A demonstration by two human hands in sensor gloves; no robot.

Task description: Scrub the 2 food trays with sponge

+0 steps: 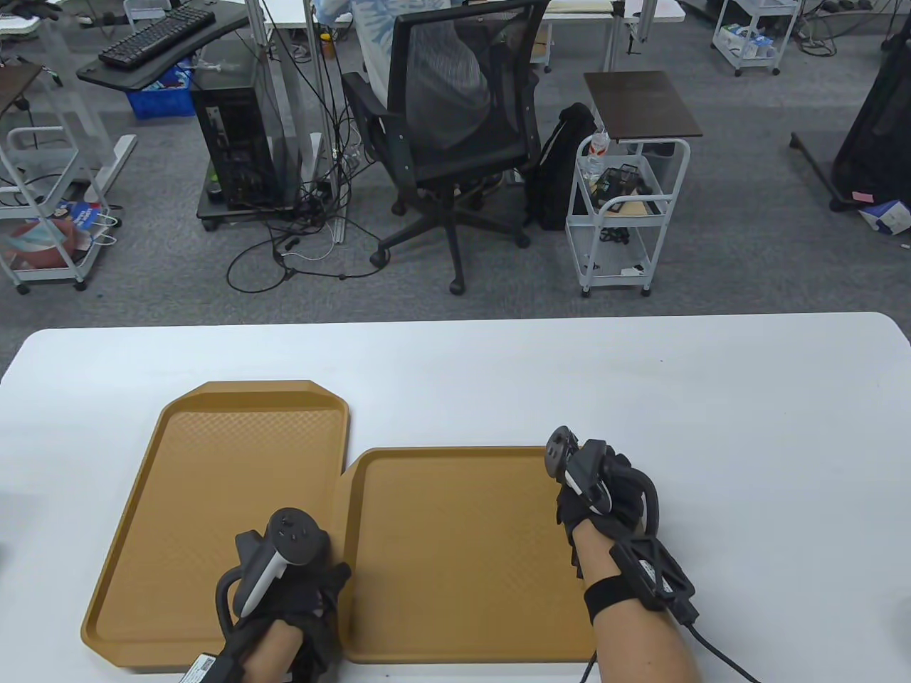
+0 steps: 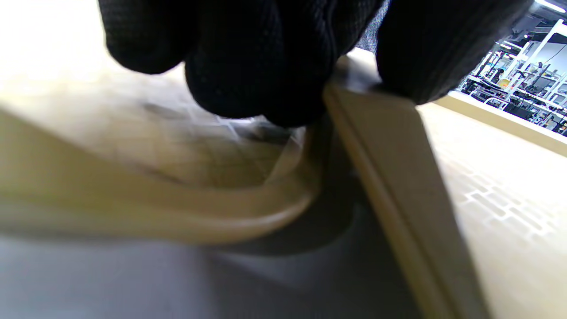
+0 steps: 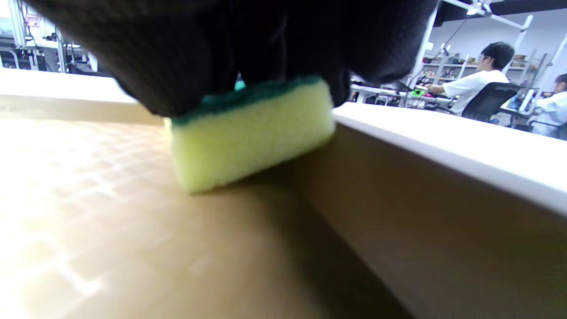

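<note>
Two tan food trays lie side by side on the white table: the left tray (image 1: 213,498) and the right tray (image 1: 455,555). My right hand (image 1: 601,491) is over the right tray's far right corner and grips a yellow sponge (image 3: 250,135) with a green top, pressed on the tray floor (image 3: 110,230) beside its side wall. The sponge is hidden under the hand in the table view. My left hand (image 1: 299,590) sits where the two trays meet, its fingers (image 2: 257,66) curled on the right tray's left rim (image 2: 398,177).
The white table (image 1: 747,427) stretches wide to the right and behind the trays. Beyond its far edge stand an office chair (image 1: 455,142) with a seated person, a white cart (image 1: 626,206) and a computer tower (image 1: 235,142).
</note>
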